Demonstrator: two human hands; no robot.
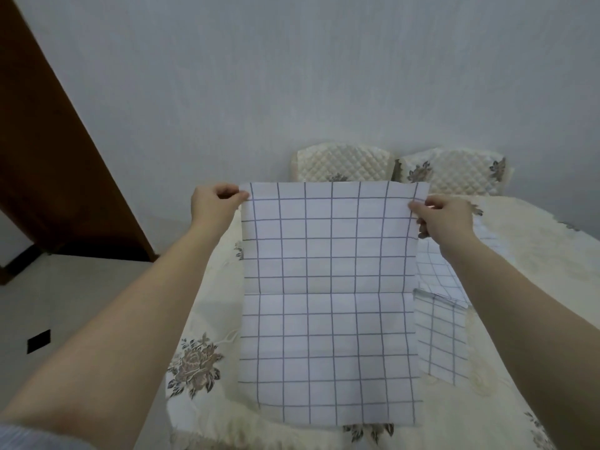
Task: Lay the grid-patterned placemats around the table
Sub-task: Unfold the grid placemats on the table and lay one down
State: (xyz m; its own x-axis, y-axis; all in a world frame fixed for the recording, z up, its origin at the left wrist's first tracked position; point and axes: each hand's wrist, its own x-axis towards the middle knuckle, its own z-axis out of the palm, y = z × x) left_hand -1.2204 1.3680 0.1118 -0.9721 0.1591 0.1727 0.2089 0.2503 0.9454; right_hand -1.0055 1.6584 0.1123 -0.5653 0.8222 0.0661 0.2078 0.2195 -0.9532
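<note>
Two hands hold one mat (331, 287) up by its far corners. The left hand (216, 203) pinches the corner at 10 o'clock between thumb and curled fingers, and the right hand (444, 216) pinches the corner at 2 o'clock the same way. The mat hangs fairly taut between them. Its near edge at 6 o'clock appears to rest on the counter (535, 287), which wears a cream flowered cloth (194, 365). A fold crease runs across the mat about midway. Spare mats (443, 339) lie loosely overlapped at 3 o'clock under the right forearm; whether they touch the held mat I cannot tell.

The step in hand looks like spreading this mat at the near place. To do it well, let the near edge settle first, parallel to the counter's near rim. Then lower both far corners toward 12 o'clock at the same pace, so the grid lines run square to the rim. Hold a light pull between the corners on the way down so the crease flattens, and let go only once the mat lies flat.

The cloth looks soft and rumpled, so sliding the mat would likely bunch it; lifting and re-laying is safer. Leave a gap to the spare mats at 3 o'clock. Two chairs (344, 165) at 12 to 1 o'clock suggest where later mats belong.
</note>
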